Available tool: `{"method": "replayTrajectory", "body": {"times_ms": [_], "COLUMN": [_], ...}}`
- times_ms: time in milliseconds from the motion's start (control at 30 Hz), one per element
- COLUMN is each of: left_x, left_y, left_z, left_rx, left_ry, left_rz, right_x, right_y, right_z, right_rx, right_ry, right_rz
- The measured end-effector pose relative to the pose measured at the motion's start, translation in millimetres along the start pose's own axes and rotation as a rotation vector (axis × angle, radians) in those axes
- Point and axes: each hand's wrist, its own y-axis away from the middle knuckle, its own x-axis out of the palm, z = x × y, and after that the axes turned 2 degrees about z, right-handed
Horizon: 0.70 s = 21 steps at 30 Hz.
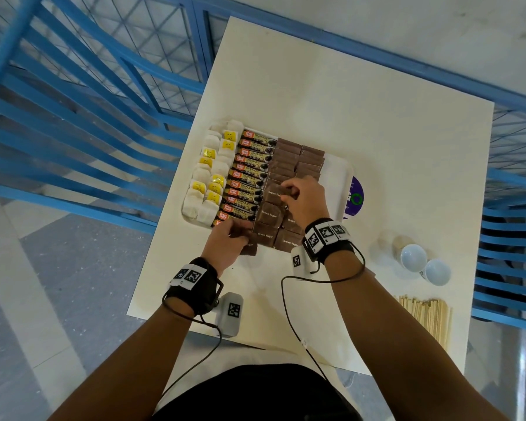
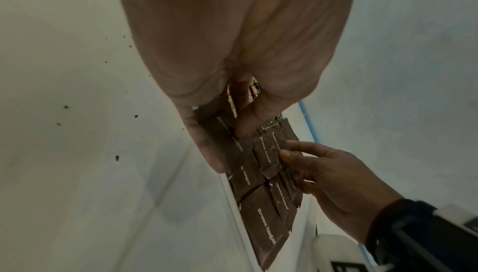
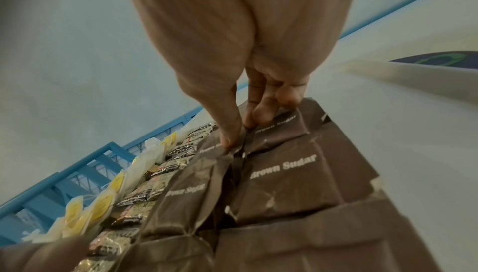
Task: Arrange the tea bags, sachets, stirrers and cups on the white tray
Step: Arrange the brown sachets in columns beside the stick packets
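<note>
Item, white tray (image 1: 336, 174): my right hand (image 1: 305, 202) pinches one brown sugar sachet (image 1: 281, 192) at mid-tray to seat its column, my left hand (image 1: 225, 241) grips spare sachets (image 1: 249, 249) at the tray's near edge as feed stock.

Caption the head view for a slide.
Both hands, left hand and right hand, pinch brown paper sugar sachets on the white rectangular tray; white cups and wooden stirrers wait aside.
</note>
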Motion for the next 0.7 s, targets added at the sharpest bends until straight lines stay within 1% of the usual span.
{"method": "replayTrajectory", "body": {"times_ms": [167, 300, 500, 567, 700], "left_x": [1, 1, 1, 1, 3], "left_y": [3, 3, 4, 3, 2], "left_z": [0, 1, 2, 1, -7], "left_rx": [-0.005, -0.012, -0.009, 0.004, 0.074], "left_ry": [0.005, 0.003, 0.003, 0.01, 0.048], "left_rz": [-0.002, -0.001, -0.006, -0.011, -0.034], "right_x": [0, 1, 1, 0, -6], "right_y": [1, 4, 5, 5, 10], "right_z": [-2, -2, 0, -1, 2], "right_rx": [-0.017, -0.035, -0.027, -0.026, -0.006], "right_ry": [0.025, 0.019, 0.033, 0.013, -0.087], "right_rz": [0.006, -0.019, 0.009, -0.018, -0.135]}}
